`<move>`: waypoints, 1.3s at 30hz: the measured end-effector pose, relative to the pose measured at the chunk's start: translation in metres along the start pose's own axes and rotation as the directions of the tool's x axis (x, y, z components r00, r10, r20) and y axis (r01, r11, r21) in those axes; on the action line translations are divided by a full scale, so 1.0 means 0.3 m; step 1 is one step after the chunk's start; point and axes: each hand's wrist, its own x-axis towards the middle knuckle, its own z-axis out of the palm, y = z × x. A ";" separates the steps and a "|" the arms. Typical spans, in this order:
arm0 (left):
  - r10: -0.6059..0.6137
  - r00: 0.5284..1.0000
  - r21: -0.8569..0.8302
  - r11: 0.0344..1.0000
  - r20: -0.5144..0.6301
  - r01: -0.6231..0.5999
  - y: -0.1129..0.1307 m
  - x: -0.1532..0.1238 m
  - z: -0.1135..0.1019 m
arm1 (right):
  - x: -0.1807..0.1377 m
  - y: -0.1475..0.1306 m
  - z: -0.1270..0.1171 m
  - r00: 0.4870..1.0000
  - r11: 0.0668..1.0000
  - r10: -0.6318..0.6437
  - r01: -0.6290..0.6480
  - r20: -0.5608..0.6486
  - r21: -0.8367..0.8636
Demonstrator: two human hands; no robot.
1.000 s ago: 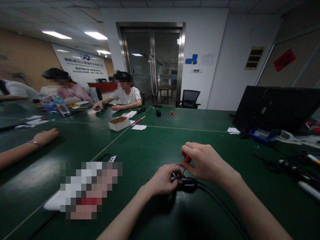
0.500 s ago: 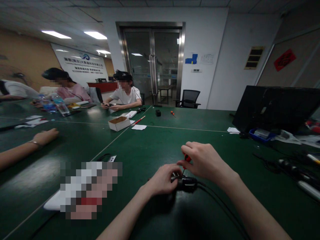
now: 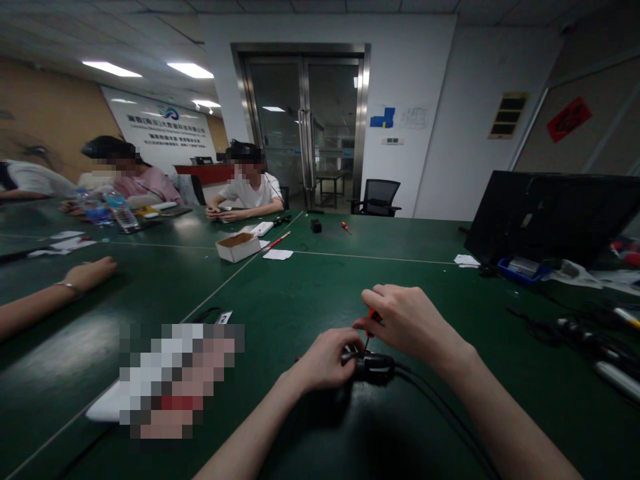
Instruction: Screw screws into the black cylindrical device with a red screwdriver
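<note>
At near centre, the left hand [image 3: 327, 360] is pinching a black, rounded, cabled device [image 3: 380, 368], seemingly steadying it; the right hand [image 3: 407, 317] is pinching a red-handled metal screwdriver [image 3: 373, 320] nearly upright above, seemingly for alignment.

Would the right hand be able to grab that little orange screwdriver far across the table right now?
Probably not: the right hand is busy gripping a red screwdriver, and the little orange screwdriver lies well beyond it across the green table.
</note>
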 end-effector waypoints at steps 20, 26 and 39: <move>0.016 1.000 -0.008 1.000 -0.025 -0.016 -0.013 0.003 0.013 | -0.008 0.015 -0.009 0.996 0.969 -0.090 0.082 0.024 0.235; -0.030 1.000 0.023 0.999 0.006 0.030 -0.001 0.002 0.002 | 0.009 0.024 0.007 0.998 0.995 0.061 -0.064 0.034 0.079; -0.018 1.000 0.007 1.000 0.009 0.018 -0.002 0.001 0.002 | -0.003 0.040 0.003 0.998 0.983 0.033 -0.042 0.054 0.178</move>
